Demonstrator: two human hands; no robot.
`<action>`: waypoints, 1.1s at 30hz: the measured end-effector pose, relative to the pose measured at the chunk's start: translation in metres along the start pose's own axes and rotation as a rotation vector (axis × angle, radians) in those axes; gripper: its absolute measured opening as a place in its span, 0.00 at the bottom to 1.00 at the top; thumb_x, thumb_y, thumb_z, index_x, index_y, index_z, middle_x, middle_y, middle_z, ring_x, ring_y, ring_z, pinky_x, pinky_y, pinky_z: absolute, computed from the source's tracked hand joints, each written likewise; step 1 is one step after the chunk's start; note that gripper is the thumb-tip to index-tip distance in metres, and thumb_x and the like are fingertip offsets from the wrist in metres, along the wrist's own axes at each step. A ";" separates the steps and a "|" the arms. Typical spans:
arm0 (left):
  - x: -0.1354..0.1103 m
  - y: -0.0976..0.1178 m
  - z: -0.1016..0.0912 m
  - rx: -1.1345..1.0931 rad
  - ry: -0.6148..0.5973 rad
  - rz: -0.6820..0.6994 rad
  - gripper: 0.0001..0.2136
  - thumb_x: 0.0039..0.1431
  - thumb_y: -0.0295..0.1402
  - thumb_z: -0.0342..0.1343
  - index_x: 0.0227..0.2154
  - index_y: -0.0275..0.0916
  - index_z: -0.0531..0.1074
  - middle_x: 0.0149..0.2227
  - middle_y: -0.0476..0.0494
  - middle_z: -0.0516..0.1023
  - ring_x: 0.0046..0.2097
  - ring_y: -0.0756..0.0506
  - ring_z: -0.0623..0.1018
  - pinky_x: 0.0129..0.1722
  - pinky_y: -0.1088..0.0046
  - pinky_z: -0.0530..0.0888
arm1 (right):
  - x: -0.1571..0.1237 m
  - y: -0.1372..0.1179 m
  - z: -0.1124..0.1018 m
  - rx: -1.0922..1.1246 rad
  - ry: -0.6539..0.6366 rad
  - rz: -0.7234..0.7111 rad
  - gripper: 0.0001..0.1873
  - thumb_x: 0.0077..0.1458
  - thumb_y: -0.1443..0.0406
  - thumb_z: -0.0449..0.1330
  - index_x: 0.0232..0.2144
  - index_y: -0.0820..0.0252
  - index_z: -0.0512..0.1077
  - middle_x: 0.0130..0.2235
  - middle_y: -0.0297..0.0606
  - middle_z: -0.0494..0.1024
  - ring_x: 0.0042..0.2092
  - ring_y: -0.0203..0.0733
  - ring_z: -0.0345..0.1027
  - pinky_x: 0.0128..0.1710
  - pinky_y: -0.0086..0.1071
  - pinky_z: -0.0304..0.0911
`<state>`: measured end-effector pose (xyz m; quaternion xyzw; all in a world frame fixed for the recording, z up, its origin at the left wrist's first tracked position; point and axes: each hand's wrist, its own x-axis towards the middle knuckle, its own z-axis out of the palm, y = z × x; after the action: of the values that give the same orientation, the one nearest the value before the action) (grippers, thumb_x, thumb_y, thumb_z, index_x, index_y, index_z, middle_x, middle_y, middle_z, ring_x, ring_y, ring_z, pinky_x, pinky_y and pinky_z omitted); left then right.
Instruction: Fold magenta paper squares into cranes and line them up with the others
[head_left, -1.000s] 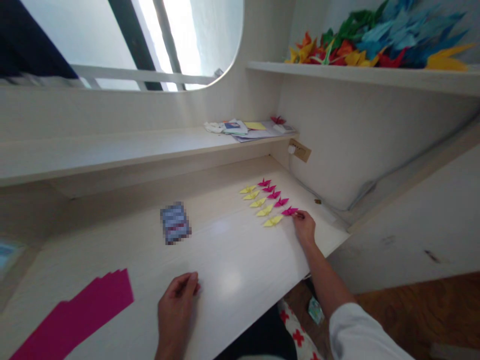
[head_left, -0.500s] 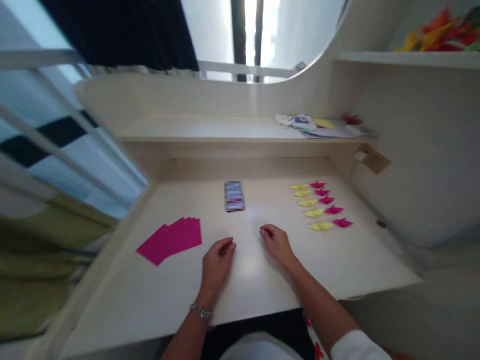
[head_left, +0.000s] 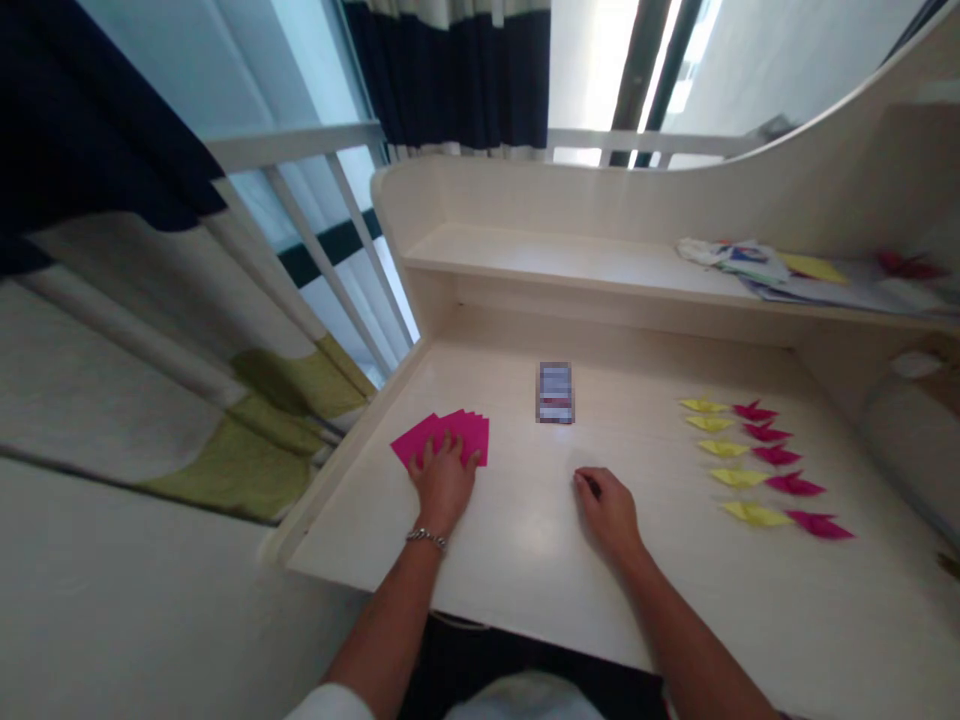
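My left hand (head_left: 444,482), with a chain bracelet at the wrist, lies with spread fingers on a fan of pink paper sheets (head_left: 472,428) at the left of the desk. My right hand (head_left: 609,508) rests on the desktop with its fingers curled together; whether anything is inside them is hidden. Beyond it lies a small rectangular object, possibly a phone (head_left: 555,393), its surface blurred out. To the right, folded yellow paper figures (head_left: 738,478) stand in a column beside a matching column of folded pink paper figures (head_left: 777,455).
The white desk (head_left: 525,560) has a raised shelf (head_left: 555,250) along its back, holding papers (head_left: 750,262) at the right. A railing (head_left: 337,215) and curtains (head_left: 465,80) border the left and back. A cable (head_left: 892,470) runs along the right side.
My left hand has moved left from the middle of the desk onto the pink sheets, its fingers spreading. My right hand stays near its place. The view has turned left.
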<state>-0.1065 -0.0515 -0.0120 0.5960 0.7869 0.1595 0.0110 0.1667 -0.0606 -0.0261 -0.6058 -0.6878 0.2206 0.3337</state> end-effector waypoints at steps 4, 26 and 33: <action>-0.001 0.000 0.001 0.016 0.022 -0.009 0.19 0.62 0.41 0.45 0.50 0.41 0.71 0.58 0.36 0.66 0.61 0.31 0.56 0.55 0.44 0.47 | 0.001 0.002 0.002 0.000 -0.003 -0.010 0.16 0.56 0.57 0.51 0.37 0.57 0.75 0.37 0.41 0.78 0.37 0.45 0.71 0.39 0.37 0.64; -0.020 0.026 -0.018 -0.389 0.148 0.206 0.21 0.64 0.40 0.43 0.57 0.39 0.64 0.58 0.37 0.67 0.58 0.40 0.66 0.58 0.59 0.61 | 0.000 -0.051 -0.002 0.366 -0.005 0.027 0.16 0.55 0.55 0.55 0.39 0.59 0.75 0.39 0.43 0.78 0.38 0.44 0.71 0.35 0.34 0.65; -0.067 0.075 -0.006 -0.743 -0.016 0.327 0.19 0.62 0.37 0.48 0.56 0.44 0.65 0.60 0.41 0.63 0.59 0.42 0.67 0.59 0.60 0.63 | 0.007 -0.075 0.006 0.774 -0.072 0.139 0.17 0.50 0.54 0.61 0.34 0.62 0.74 0.33 0.38 0.78 0.33 0.41 0.69 0.34 0.33 0.64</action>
<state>-0.0181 -0.0977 0.0019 0.6698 0.5705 0.4280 0.2065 0.1109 -0.0657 0.0239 -0.4721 -0.5225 0.5069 0.4972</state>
